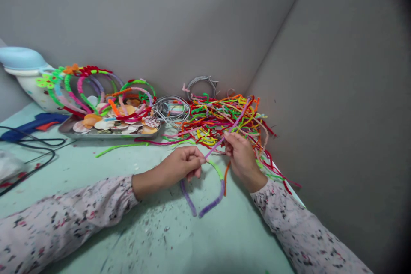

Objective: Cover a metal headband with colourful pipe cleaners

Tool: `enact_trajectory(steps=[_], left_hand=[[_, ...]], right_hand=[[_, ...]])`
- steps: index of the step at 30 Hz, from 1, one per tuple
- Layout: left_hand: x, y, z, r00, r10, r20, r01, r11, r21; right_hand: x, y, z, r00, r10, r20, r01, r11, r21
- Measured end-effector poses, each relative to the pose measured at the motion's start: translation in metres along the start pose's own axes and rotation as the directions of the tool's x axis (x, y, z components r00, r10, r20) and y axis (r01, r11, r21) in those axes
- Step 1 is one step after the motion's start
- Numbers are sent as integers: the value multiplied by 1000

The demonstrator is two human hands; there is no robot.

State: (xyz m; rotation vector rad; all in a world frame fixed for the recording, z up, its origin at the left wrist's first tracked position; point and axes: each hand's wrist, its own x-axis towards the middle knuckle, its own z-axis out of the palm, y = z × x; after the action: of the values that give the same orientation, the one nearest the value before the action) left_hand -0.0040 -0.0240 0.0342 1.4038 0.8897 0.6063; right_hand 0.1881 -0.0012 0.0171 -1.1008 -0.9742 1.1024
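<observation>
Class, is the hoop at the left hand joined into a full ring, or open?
Open: the hoop's two purple ends sit apart, with pale green table showing between them.

Pipe cleaners point(221, 115) and a tray point(109, 136) of shells point(104, 125) suggest a craft workspace.

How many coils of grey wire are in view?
2: one grey wire coil beside the shallow metal tray, another coil behind the multicoloured fuzzy pipe-cleaner pile. More may be hidden under the pile.
</observation>
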Motion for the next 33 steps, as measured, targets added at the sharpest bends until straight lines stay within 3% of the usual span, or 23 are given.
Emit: enact_trajectory(steps=[2, 4, 9, 12, 15, 22, 33], left_hand=[[0, 0, 1, 989, 119, -86, -100, 975, 201], [-1, -3, 2, 976, 182, -122, -143, 950, 278], [3, -9, 1, 1000, 25, -3, -25, 999, -23], [5, -8, 0, 998, -51, 28, 54, 993, -110], [5, -5, 0, 999, -54, 8, 55, 993, -109], [1, -4, 0, 999, -49, -11, 47, 992, -114], [5, -10, 0, 996, 85, -21, -84, 996, 23]], right_hand=[[0, -2, 2, 999, 1, -34, -1, 1000, 25], [1, -4, 2, 999, 16, -36, -15, 999, 46], [2, -6, 0, 999, 21, 44, -25, 995, 100], [2, -6, -1, 998, 22, 54, -28, 992, 121], [1, -6, -1, 997, 26, 70, -35, 991, 130], [-4, -8, 0, 968, 52, 246, -81, 991, 110], [-2, -4, 1, 995, 23, 101, -28, 999, 43]])
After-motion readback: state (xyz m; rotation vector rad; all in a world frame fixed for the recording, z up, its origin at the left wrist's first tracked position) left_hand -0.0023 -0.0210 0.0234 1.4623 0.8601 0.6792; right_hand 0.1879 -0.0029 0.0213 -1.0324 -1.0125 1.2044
